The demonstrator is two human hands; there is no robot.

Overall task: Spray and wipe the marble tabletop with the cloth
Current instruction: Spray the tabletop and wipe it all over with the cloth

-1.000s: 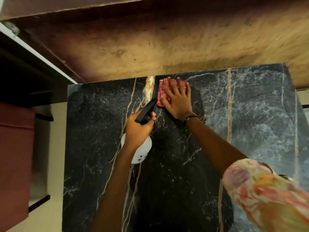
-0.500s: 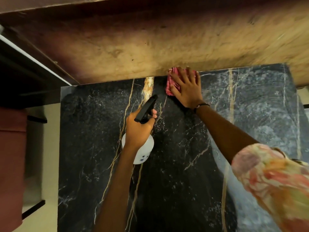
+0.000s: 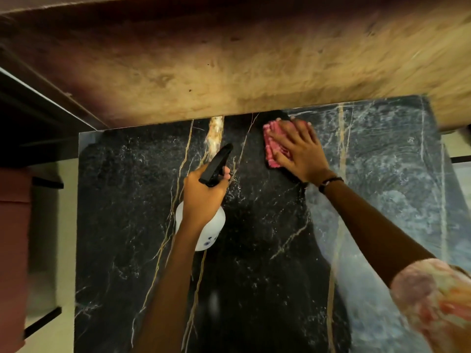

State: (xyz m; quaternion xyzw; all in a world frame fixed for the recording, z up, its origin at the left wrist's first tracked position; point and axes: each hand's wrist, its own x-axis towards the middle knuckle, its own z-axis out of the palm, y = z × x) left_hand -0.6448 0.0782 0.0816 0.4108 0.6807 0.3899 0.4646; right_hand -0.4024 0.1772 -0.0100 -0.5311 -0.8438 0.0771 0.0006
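Left hand: grip closed round white spray bottle with black trigger head, frame centre.
Right hand: fingers flat, pressing pink cloth on black veined marble table, upper centre.

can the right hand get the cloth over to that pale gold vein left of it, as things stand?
Probably yes. The right hand presses the pink cloth flat, with bare marble tabletop between it and the vein. The spray bottle in the left hand sits nearer the person.

Right hand slid pink cloth rightward along tabletop's far edge
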